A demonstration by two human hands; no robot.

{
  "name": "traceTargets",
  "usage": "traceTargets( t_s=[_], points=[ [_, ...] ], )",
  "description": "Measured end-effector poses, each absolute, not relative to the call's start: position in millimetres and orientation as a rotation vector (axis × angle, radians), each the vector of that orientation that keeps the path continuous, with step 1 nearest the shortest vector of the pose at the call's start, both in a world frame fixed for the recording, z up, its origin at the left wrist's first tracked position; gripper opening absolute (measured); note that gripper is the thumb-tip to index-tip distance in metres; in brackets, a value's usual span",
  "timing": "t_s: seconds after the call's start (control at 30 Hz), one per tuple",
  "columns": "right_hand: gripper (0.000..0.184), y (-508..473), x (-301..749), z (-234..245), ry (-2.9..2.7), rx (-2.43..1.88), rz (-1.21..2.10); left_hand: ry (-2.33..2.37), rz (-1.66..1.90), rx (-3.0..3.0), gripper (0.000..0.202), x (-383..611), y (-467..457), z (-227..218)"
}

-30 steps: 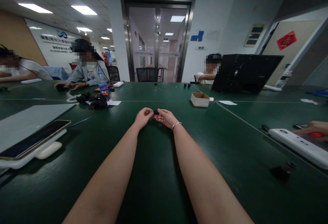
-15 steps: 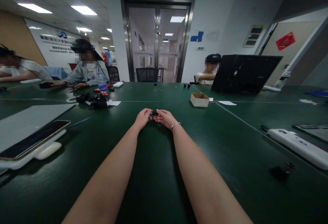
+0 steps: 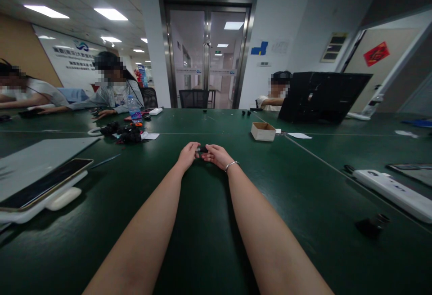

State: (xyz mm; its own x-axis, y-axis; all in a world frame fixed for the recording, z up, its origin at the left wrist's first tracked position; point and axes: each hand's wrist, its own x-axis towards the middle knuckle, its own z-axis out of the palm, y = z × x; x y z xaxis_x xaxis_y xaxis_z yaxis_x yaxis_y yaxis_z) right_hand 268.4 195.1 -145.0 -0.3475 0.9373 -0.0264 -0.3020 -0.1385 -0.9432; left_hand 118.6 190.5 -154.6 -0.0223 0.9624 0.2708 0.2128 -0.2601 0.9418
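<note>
Both my arms stretch forward over the dark green table [image 3: 209,241]. My left hand [image 3: 187,154] and my right hand [image 3: 218,154] meet at the middle of the table, fingers curled. Between their fingertips they pinch a small black part [image 3: 203,149], just above the tabletop. A thin silver bracelet [image 3: 232,164] circles my right wrist. What the part is exactly is too small to tell.
A phone [image 3: 43,182] lies on a white case at the left beside a grey laptop [image 3: 37,158]. A cardboard box [image 3: 263,131], a pile of black parts [image 3: 123,133], a water bottle [image 3: 135,109], a white power strip [image 3: 394,191] and a black laptop [image 3: 320,96] stand around. Three people sit at the far side.
My hands stay together on the small black part, barely shifting. Another person's hand at the right edge has left the view. The person at far left has reached an arm outward.
</note>
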Motion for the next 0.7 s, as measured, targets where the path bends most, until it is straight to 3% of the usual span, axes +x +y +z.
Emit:
traceTargets(
  t_s=[0.7],
  points=[
    [0.009,196.6,268.9,-147.2,-1.157,-0.832,1.665,1.275,1.375,1.526,0.029,118.2,191.7,-155.7]
  ],
)
